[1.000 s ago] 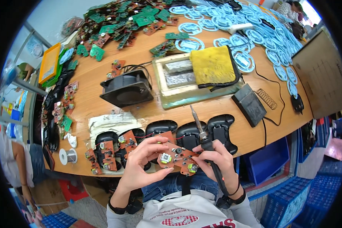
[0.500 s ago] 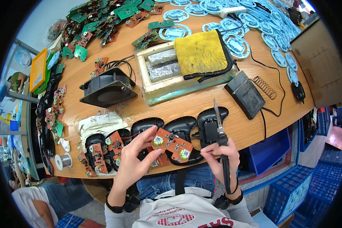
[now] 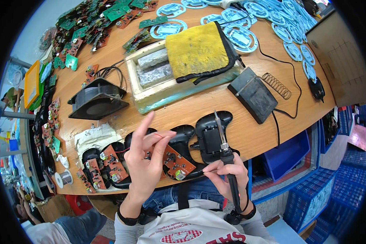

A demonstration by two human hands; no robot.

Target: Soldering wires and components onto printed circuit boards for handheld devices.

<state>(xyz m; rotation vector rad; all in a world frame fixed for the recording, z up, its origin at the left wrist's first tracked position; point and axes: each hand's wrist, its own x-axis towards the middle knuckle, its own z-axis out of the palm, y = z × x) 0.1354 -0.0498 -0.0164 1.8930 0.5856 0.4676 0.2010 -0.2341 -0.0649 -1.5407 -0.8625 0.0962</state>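
Note:
My right hand [image 3: 228, 175] grips a soldering iron [image 3: 232, 185], its tip pointing away from me over a black gamepad shell [image 3: 210, 140]. Thumb and forefinger of that hand also pinch together beside the handle. My left hand [image 3: 144, 162] is raised over the row of shells, thumb and a finger pinched, another finger stretched upward; what the pinch holds is too small to make out. A thin red wire [image 3: 122, 151] runs behind this hand. Just right of it, a brown circuit board [image 3: 177, 162] rests on another black shell [image 3: 182, 134]. More brown boards [image 3: 113, 164] lie on shells at left.
Beyond stand a black fan [image 3: 97, 99], a wooden-framed box [image 3: 162, 95] under a yellow cloth [image 3: 197, 51], and a black iron stand [image 3: 254, 95] with a coil. Circuit boards [image 3: 85, 30] and light-blue plastic parts [image 3: 242, 38] pile up farther off. A solder spool [image 3: 64, 178] sits at left.
My left hand has left the brown board, rising with its fingers drawn into a pinch. The board now sits lower on the shells. The whole view has shifted, moving the table leftward.

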